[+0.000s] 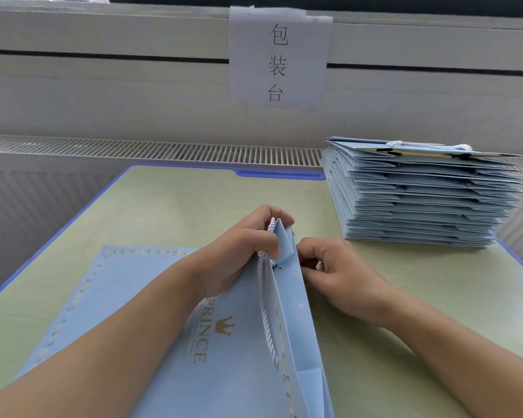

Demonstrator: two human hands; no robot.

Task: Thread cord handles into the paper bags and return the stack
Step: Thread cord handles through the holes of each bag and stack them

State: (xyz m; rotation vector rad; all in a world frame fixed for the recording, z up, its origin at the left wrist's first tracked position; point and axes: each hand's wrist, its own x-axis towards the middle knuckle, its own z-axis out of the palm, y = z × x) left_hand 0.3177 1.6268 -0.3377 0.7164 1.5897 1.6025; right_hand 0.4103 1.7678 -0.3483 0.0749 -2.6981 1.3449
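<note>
Two hands on one paper bag point(233, 342), lying flat under my forearms. Left hand point(239, 251) pinches bag's top flap upright, exposing punched holes. Right hand point(338, 273), fingers curled just beside flap, feeds cord point(266, 315), I judge. Stack point(423, 194) waits beyond right hand, within reach for return.

bag point(151, 303): pale blue, gold crown and gold "PRINCE" lettering, a silvery dotted border near its edges
cord point(265, 315): white, twisted like rope
stack of bags point(420, 200): pale blue, with small black marks along the folded edges; white cord on top
worktop point(175, 200): pale green with a blue rim
paper sign point(280, 55): white with grey characters
wall point(103, 95): off-white with a dark horizontal line
</note>
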